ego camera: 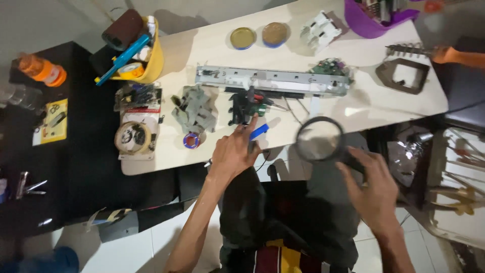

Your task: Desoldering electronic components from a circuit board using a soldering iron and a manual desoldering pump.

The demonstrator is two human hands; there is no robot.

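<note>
1. The fingers of the left hand (233, 151) were closed around a blue-and-white pen-like tool (261, 130) at the near edge of the pale table (212, 48). Its long axis ran diagonally, the white end pointing up and to the right, away from the person.
2. The right hand (373, 188) was curled around the dark handle of a round magnifying glass (319, 139), held above the table edge. The lens end pointed up-left toward the table; the handle was largely hidden by the fingers.
3. Just beyond the left fingers, a small black part (241, 108) lay in front of a long grey metal assembly (273, 81) set crosswise on the table.
4. A yellow rectangular blister package (52, 121) lay on the black surface at the left, and a white-and-red flat package (137, 126) sat under a tape roll (132, 137); its print could not be made out.
5. A purple container (371, 23) was cut off by the upper edge, and the items at the far right were blurred.
</note>
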